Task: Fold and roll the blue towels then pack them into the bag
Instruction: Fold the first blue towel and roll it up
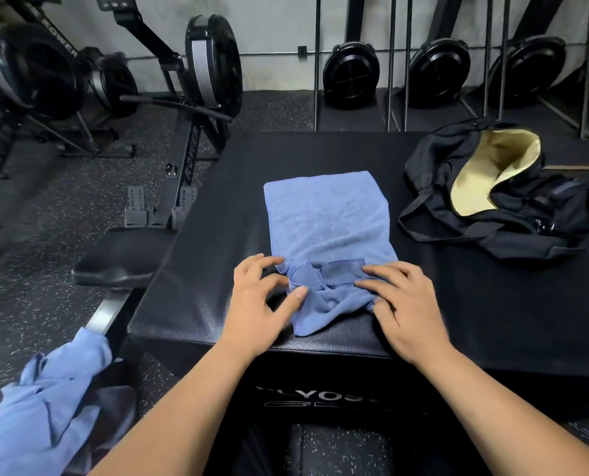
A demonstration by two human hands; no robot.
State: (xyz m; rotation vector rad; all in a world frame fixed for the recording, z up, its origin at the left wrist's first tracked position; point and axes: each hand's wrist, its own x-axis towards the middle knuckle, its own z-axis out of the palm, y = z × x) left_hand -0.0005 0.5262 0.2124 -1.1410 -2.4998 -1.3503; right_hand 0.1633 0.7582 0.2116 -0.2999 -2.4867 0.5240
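My left hand [262, 304] sits palm down at the near left corner of the blue towel [327, 218]. Its fingers are arched and spread, and the thumb tip is against the bunched cloth; I cannot tell whether any cloth is actually caught between thumb and fingers. My right hand [402, 304] lies flatter, with its fingers stretched out leftward and pressing on the rumpled near end of the same towel, gripping nothing. Both forearms reach in bare from the bottom and angle toward each other.

The towel is folded into a long strip running away from me on the black padded surface [200, 269], smooth at the far end and crumpled under my hands. The black bag [512, 214] lies open to the right on that surface, well apart from the towel, showing its pale lining. A second blue towel [42, 407] is heaped low on my left, off the surface. Rowing machines [210, 63] stand beyond.
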